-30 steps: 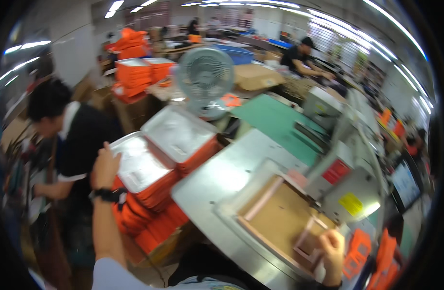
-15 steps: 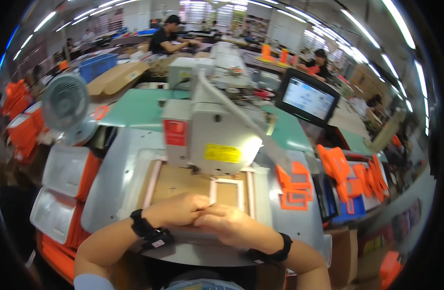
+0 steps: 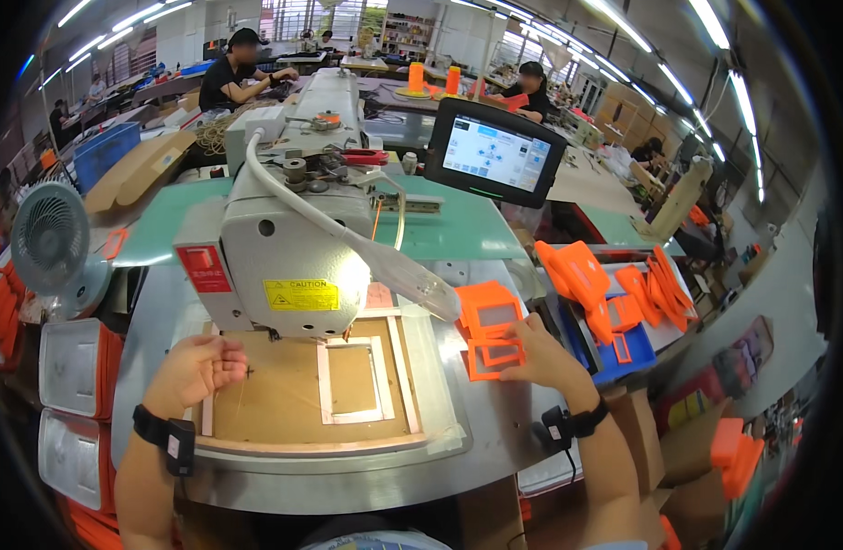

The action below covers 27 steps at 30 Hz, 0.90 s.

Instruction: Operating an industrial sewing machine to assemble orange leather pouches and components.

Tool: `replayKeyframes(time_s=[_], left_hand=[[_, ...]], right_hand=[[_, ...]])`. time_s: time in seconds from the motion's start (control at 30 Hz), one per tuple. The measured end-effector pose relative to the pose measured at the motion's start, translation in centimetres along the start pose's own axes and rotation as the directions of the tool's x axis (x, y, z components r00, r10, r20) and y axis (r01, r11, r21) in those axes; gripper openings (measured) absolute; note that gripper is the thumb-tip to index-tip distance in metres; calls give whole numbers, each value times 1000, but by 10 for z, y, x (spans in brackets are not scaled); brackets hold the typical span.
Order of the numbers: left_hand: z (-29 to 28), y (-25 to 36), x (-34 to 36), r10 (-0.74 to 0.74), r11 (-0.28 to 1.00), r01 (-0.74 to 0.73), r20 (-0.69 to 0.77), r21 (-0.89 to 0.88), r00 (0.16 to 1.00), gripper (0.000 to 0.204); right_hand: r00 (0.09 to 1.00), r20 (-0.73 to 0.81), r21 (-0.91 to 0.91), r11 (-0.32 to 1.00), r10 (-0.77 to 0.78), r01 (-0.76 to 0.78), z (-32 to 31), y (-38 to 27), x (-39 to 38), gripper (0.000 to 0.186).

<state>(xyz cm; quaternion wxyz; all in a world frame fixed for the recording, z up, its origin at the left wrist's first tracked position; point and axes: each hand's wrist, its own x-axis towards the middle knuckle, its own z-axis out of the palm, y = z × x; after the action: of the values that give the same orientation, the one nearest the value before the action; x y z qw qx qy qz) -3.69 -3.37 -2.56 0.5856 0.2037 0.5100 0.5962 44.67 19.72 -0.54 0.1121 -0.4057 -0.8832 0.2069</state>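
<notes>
My left hand (image 3: 201, 368) hovers over the left side of a brown board with a pale rim (image 3: 284, 403), its fingers loosely bent and nothing in them. A white rectangular frame (image 3: 377, 380) lies on that board, below the head of a grey sewing machine (image 3: 297, 252). On the metal table to the right, my right hand (image 3: 548, 356) has its thumb and fingers round the right edge of a small orange rectangular frame (image 3: 481, 374). Just behind it lies another orange piece with a rectangular opening (image 3: 485, 307).
A tablet-like screen (image 3: 495, 156) stands behind the orange pieces. At the right, a blue bin (image 3: 637, 367) sits beside more orange parts (image 3: 577, 275). Stacked orange-and-white trays (image 3: 77, 367) and a grey fan (image 3: 50, 229) are at the left. Other people work farther back.
My hands were together at the board's front edge. Now they are apart: the left has moved left, the right has reached right to the orange frame. The view has shifted rightward.
</notes>
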Motion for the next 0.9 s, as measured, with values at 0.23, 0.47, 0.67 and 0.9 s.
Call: replayKeyframes(time_s=[0.23,0.47,0.67,0.9], left_hand=[[-2,7,-24,344,938,-329,-164,112,925,29],[43,14,-61,359,-87,-385,389,919,848,35],[85,-17,-21,168,-154,-652,670,743,723,37],[77,-38,14,222,-31,-670,658,742,719,36]], right_hand=[[992,118,-65,997,36,-29,-11,1,15,48],[989,117,457,880,87,-131,-36,-21,15,19],[967,245,718,683,-64,-136,14,-92,34,31],[919,390,572,799,-63,-188,79,-150,58,29]])
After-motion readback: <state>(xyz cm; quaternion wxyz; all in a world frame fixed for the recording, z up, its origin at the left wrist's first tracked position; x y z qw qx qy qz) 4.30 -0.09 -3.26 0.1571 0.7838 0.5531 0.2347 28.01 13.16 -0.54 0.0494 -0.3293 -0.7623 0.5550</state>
